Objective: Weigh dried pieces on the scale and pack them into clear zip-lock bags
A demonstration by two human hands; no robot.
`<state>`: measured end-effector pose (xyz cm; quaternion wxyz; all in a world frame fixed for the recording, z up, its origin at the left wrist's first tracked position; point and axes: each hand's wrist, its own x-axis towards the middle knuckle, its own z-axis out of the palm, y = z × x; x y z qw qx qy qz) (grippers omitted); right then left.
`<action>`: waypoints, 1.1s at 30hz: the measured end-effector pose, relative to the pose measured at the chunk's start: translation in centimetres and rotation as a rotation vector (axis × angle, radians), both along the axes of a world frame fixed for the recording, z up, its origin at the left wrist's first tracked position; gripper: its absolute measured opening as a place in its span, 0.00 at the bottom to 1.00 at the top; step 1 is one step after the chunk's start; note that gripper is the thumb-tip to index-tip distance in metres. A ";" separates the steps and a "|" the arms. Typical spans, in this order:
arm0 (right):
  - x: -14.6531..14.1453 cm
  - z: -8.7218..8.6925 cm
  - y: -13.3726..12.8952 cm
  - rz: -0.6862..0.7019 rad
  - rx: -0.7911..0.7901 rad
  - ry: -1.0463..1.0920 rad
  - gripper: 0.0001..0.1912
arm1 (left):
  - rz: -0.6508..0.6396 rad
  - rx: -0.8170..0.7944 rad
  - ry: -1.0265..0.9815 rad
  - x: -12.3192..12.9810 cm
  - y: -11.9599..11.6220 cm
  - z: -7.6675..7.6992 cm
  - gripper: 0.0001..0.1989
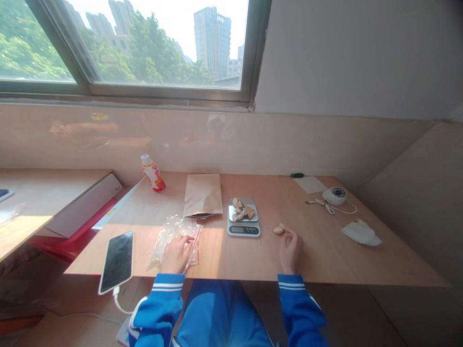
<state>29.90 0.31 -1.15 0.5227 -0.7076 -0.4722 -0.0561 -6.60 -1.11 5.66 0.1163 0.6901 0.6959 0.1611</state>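
Observation:
A small digital kitchen scale (244,230) sits near the middle of the table with several beige, dried-looking pieces (248,212) heaped on its plate. To the right of it, my right hand (290,248) rests on the tabletop, fingers curled, with a pale beige piece (279,229) at its fingertips. My left hand (176,253) lies over a clear zip bag (170,231) with a red seal line, its fingers stretched loosely across the plastic. Behind that bag, a brown kraft paper pouch (203,195) lies flat. The digits on the scale are too small to read.
A red and white bottle (153,173) stands at the back left. A phone (116,260) on a white cable overhangs the front left edge. On the right are a white round device (333,195) with its cord, a crumpled tissue (360,233), paper (310,184) and a green-handled tool (297,175).

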 end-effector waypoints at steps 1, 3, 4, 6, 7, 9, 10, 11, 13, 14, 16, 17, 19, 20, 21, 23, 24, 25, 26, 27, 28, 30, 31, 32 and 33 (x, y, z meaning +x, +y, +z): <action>0.0 0.1 0.0 0.004 0.001 -0.002 0.17 | -0.021 -0.015 0.021 0.1 -0.1 0.0 0.12; 0.0 0.3 0.0 0.005 0.007 0.002 0.16 | -0.057 -0.043 0.065 0.5 -0.3 -0.1 0.14; -0.1 0.4 0.0 0.006 0.012 0.006 0.16 | -0.060 -0.050 0.085 0.6 -0.4 -0.1 0.15; -0.2 0.8 -0.2 0.012 0.025 0.017 0.16 | -0.045 -0.053 0.108 1.0 -0.7 -0.1 0.13; -0.5 1.0 -0.4 0.024 0.030 0.024 0.16 | -0.032 -0.044 0.107 1.1 -0.8 0.1 0.12; -1.4 1.8 -1.0 0.062 0.035 0.063 0.16 | -0.003 -0.004 0.069 1.3 -1.0 0.8 0.12; -2.3 2.3 -1.4 0.093 0.028 0.104 0.16 | 0.008 0.028 0.025 1.5 -1.0 1.2 0.12; -3.3 3.0 -1.8 0.139 0.010 0.159 0.16 | 0.010 0.069 -0.039 1.7 -1.1 1.8 0.12; -6.1 4.7 -2.7 0.291 -0.069 0.302 0.16 | -0.009 0.169 -0.223 2.5 -1.2 2.9 0.12; -7.6 5.7 -3.1 0.419 -0.128 0.367 0.16 | -0.028 0.225 -0.334 3.2 -1.3 3.4 0.13; -10.7 7.8 -3.7 0.671 -0.188 0.436 0.15 | -0.045 0.306 -0.534 4.9 -1.5 4.1 0.15; -12.1 8.8 -3.9 0.769 -0.201 0.466 0.14 | -0.041 0.323 -0.611 5.9 -1.7 4.2 0.15; -14.2 10.5 -4.0 0.901 -0.222 0.538 0.14 | -0.082 0.323 -0.736 7.9 -2.0 4.3 0.17; -14.8 11.0 -4.0 0.921 -0.218 0.571 0.13 | -0.114 0.315 -0.792 8.7 -2.2 4.3 0.17; -15.2 11.3 -3.9 0.914 -0.210 0.600 0.13 | -0.143 0.298 -0.849 9.4 -2.4 4.2 0.19; -15.1 11.5 -3.8 0.855 -0.192 0.639 0.12 | -0.216 0.229 -0.913 10.2 -2.6 4.1 0.20; -14.9 11.4 -3.7 0.830 -0.187 0.656 0.12 | -0.256 0.195 -0.925 10.3 -2.7 4.1 0.20; -14.5 11.3 -3.6 0.822 -0.186 0.672 0.12 | -0.296 0.166 -0.926 10.4 -2.7 4.1 0.20; -14.2 11.1 -3.6 0.826 -0.186 0.689 0.12 | -0.333 0.145 -0.923 10.4 -2.7 4.1 0.20; -13.9 11.1 -3.6 0.834 -0.185 0.704 0.13 | -0.362 0.133 -0.921 10.4 -2.7 4.2 0.20; -13.7 11.1 -3.6 0.836 -0.185 0.714 0.14 | -0.378 0.125 -0.924 10.4 -2.7 4.3 0.21; -13.6 11.2 -3.7 0.810 -0.183 0.715 0.14 | -0.382 0.117 -0.930 10.5 -2.6 4.3 0.21; -13.6 11.4 -3.7 0.790 -0.186 0.707 0.13 | -0.372 0.121 -0.930 10.5 -2.6 4.3 0.21; -13.6 11.5 -3.8 0.773 -0.190 0.699 0.13 | -0.360 0.131 -0.926 10.6 -2.5 4.2 0.21; -13.6 11.7 -3.7 0.760 -0.194 0.691 0.12 | -0.345 0.146 -0.917 10.7 -2.5 4.1 0.21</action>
